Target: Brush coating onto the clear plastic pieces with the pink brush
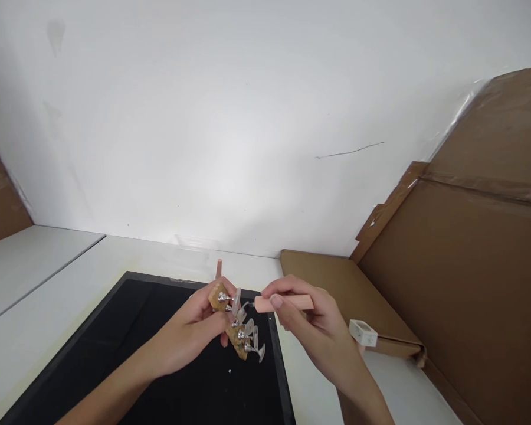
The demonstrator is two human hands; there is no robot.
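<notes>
Near the front of a black mat (101, 348), my left hand (190, 330) is closed around a tan, cork-like holder (235, 341). Several small silver posts stick out of its right side, topped with clear nail tips (249, 327). My right hand (314, 330) pinches a pale pink nail polish brush (285, 303) by its handle. The brush end points left and meets or nearly meets one of the clear tips; contact cannot be made out. A thin pink stick (219, 268) shows behind my left fingers, its lower part hidden.
A small white square block (363, 332) stands right of my right forearm, partly hidden. Behind it lies a flat cardboard box (336, 289). Tall cardboard panels (469, 265) close off the right side. A white wall (230, 130) rises behind the white table (62, 301).
</notes>
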